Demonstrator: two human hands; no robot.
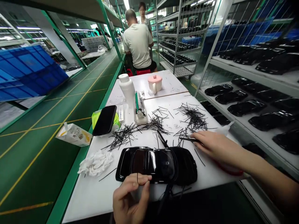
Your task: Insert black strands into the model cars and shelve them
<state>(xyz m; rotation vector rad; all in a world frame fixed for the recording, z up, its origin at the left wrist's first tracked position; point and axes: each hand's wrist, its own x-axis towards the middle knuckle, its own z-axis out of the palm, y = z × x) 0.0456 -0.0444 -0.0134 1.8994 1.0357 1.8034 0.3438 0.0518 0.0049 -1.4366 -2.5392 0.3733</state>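
A glossy black model car body (156,165) lies sideways on the white table near its front edge. At its near side is my left hand (132,196), thumb and fingertips pinched together, with a thin black strip looped over a finger. My right hand (207,143) holds dark tweezers (189,139), their tips pointing left among loose black strips beyond the car's right end. Piles of thin black strips (123,135) lie across the table behind the car, another pile (193,116) at the right. A dark tool (162,138) stands just behind the car.
A crumpled white tissue (95,163), a phone (105,120), a drink carton (74,134) and a white bottle (126,88) are at the left. A pink-lidded cup (154,83) stands farther back. Racks of black car bodies (245,107) line the right. A person sits ahead.
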